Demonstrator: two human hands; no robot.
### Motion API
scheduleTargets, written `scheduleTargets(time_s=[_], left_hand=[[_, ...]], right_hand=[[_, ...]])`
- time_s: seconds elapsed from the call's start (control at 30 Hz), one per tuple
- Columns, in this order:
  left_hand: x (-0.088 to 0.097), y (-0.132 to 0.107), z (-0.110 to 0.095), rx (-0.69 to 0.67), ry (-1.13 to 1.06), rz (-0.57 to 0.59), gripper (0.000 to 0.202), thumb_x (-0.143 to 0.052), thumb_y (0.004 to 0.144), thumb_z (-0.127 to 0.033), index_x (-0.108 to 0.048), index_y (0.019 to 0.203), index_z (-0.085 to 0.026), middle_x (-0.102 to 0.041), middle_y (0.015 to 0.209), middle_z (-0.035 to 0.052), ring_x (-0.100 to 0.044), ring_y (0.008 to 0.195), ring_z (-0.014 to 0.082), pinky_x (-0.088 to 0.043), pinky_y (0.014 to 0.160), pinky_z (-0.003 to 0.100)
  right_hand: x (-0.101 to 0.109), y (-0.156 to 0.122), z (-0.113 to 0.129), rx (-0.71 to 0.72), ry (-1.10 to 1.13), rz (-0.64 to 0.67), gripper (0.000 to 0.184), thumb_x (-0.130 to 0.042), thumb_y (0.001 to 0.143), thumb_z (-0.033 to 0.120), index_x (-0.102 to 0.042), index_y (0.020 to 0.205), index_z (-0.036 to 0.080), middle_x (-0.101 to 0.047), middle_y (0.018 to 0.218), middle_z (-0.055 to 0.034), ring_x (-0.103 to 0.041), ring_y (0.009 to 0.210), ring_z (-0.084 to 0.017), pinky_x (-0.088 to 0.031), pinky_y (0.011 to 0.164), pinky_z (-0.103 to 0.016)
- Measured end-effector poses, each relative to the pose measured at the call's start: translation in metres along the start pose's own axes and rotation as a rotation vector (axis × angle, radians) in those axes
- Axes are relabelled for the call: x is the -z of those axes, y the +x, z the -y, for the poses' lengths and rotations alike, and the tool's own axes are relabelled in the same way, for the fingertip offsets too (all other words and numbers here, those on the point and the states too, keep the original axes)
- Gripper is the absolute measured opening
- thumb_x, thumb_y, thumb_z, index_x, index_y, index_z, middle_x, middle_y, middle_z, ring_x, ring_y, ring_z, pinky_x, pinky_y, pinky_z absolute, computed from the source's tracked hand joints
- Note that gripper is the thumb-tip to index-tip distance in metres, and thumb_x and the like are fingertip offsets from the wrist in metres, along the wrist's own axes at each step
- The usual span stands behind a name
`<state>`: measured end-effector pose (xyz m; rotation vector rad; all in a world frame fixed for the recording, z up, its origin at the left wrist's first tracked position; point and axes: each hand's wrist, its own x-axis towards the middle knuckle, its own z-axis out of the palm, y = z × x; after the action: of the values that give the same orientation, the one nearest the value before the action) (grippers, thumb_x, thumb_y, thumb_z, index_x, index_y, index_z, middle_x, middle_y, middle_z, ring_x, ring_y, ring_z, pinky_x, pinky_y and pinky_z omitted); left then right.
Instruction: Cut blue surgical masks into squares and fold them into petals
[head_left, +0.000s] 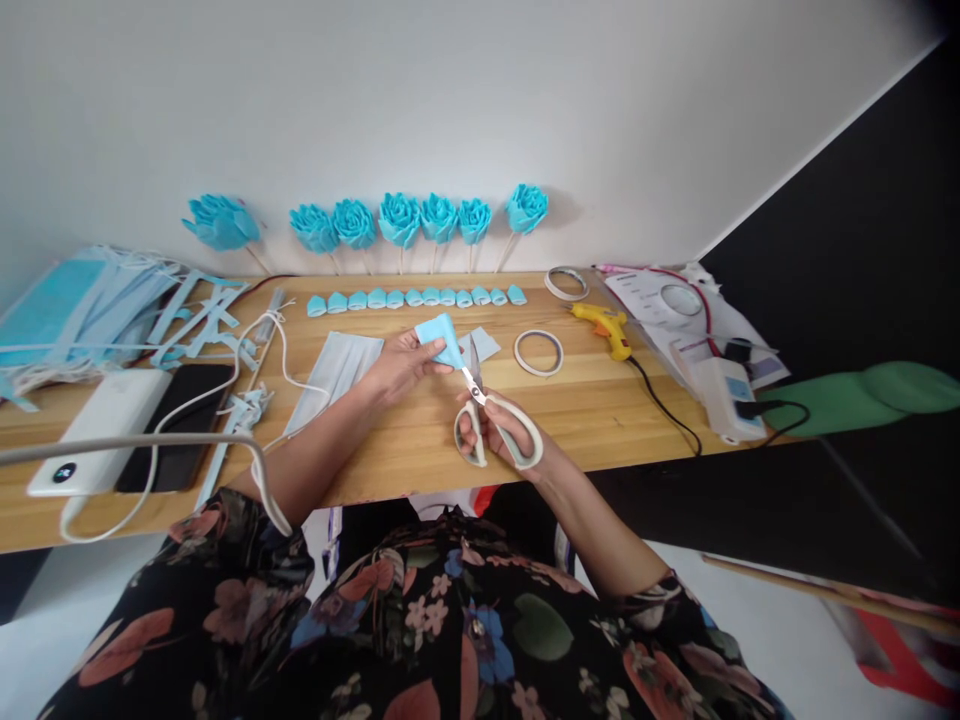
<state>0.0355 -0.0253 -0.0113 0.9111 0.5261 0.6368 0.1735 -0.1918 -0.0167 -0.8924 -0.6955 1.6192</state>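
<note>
My left hand (409,362) pinches a folded piece of light blue mask fabric (441,338) above the table. In my right hand (499,430) are white-handled scissors (529,425), with fingers through the loops. Their blades are apart and lie at the lower right edge of the blue piece. Under and behind the blades lies a pale cut piece of fabric (482,344). A flat pleated face mask (337,365) rests beneath my left wrist. Behind my hands runs a row of several small folded blue petals (414,298).
Several blue fabric roses (400,220) on sticks lean along the wall. At left are a pile of masks (67,300), a white power bank (112,420), a dark phone (176,425) and a looping cable. Tape rolls (538,353), a yellow glue gun (611,328) and a power strip (727,400) lie right.
</note>
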Motion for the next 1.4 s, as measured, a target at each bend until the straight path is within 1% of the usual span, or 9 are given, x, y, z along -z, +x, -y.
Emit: scheduleTargets(time_s=[0.13,0.23,0.3,0.43,0.63,0.8,1.0,1.17,1.4], left_hand=[[-0.001,-0.001,0.002,0.005,0.014,0.030,0.039,-0.092,0.065,-0.029,-0.072,0.091,-0.008,-0.076,0.083,0.0095,-0.073,0.073,0.0175,-0.060,0.061,0.022],[-0.001,0.000,0.004,0.004,-0.005,0.019,0.041,-0.093,0.064,-0.028,-0.073,0.095,-0.009,-0.076,0.084,0.0070,-0.072,0.073,0.0163,-0.060,0.063,0.022],[0.000,0.000,0.005,-0.004,-0.020,0.013,0.041,-0.093,0.063,-0.028,-0.073,0.094,-0.010,-0.076,0.083,0.0052,-0.072,0.072,0.0153,-0.060,0.063,0.022],[-0.001,0.001,0.005,-0.021,-0.018,0.034,0.040,-0.094,0.061,-0.033,-0.072,0.086,-0.010,-0.075,0.079,0.0049,-0.070,0.068,0.0141,-0.060,0.062,0.022],[-0.002,0.000,0.002,-0.020,-0.016,0.051,0.043,-0.095,0.059,-0.034,-0.073,0.088,-0.010,-0.076,0.080,0.0052,-0.069,0.067,0.0135,-0.060,0.062,0.021],[-0.001,0.001,0.002,-0.032,-0.010,0.082,0.041,-0.094,0.062,-0.034,-0.073,0.088,-0.010,-0.075,0.080,0.0056,-0.069,0.067,0.0132,-0.059,0.061,0.021],[-0.001,0.001,0.003,-0.029,-0.004,0.085,0.041,-0.094,0.061,-0.034,-0.073,0.087,-0.010,-0.075,0.080,0.0053,-0.069,0.068,0.0135,-0.060,0.061,0.021],[-0.001,0.000,0.003,-0.025,-0.003,0.091,0.045,-0.095,0.060,-0.034,-0.074,0.093,-0.011,-0.076,0.082,0.0062,-0.070,0.069,0.0143,-0.060,0.061,0.022],[0.001,0.001,0.004,-0.019,-0.011,0.083,0.047,-0.095,0.059,-0.034,-0.074,0.093,-0.010,-0.075,0.078,0.0055,-0.070,0.068,0.0155,-0.061,0.060,0.023]], right_hand=[[-0.002,0.004,0.001,0.006,0.013,-0.013,0.047,-0.074,0.082,0.054,-0.062,0.111,0.019,-0.067,0.081,-0.0019,-0.060,0.066,-0.014,-0.058,0.064,-0.031],[-0.004,0.006,0.001,0.035,0.029,0.003,0.047,-0.072,0.083,0.056,-0.060,0.111,0.020,-0.065,0.079,-0.0008,-0.060,0.066,-0.014,-0.054,0.062,-0.030],[-0.007,0.006,0.002,0.060,0.022,0.019,0.046,-0.069,0.085,0.057,-0.059,0.111,0.021,-0.062,0.075,0.0007,-0.058,0.063,-0.014,-0.050,0.058,-0.028],[-0.013,0.004,0.002,0.102,0.042,-0.027,0.047,-0.070,0.084,0.059,-0.060,0.109,0.020,-0.056,0.072,0.0018,-0.049,0.058,-0.012,-0.041,0.051,-0.025],[-0.019,0.001,0.003,0.117,0.084,-0.084,0.051,-0.073,0.079,0.062,-0.063,0.108,0.020,-0.053,0.071,0.0014,-0.040,0.055,-0.010,-0.033,0.047,-0.023],[-0.022,-0.002,0.004,0.101,0.123,-0.109,0.053,-0.075,0.077,0.062,-0.064,0.105,0.019,-0.052,0.071,0.0012,-0.037,0.055,-0.010,-0.030,0.045,-0.022],[-0.026,-0.006,0.006,0.083,0.113,-0.154,0.052,-0.075,0.077,0.062,-0.064,0.103,0.019,-0.051,0.068,0.0023,-0.036,0.051,-0.008,-0.028,0.043,-0.021],[-0.026,-0.009,0.005,0.077,0.101,-0.160,0.055,-0.077,0.075,0.063,-0.065,0.104,0.018,-0.051,0.067,0.0031,-0.035,0.048,-0.007,-0.027,0.041,-0.020],[-0.025,-0.009,0.006,0.076,0.094,-0.156,0.054,-0.078,0.074,0.062,-0.065,0.101,0.018,-0.051,0.064,0.0036,-0.033,0.047,-0.006,-0.026,0.038,-0.020]])
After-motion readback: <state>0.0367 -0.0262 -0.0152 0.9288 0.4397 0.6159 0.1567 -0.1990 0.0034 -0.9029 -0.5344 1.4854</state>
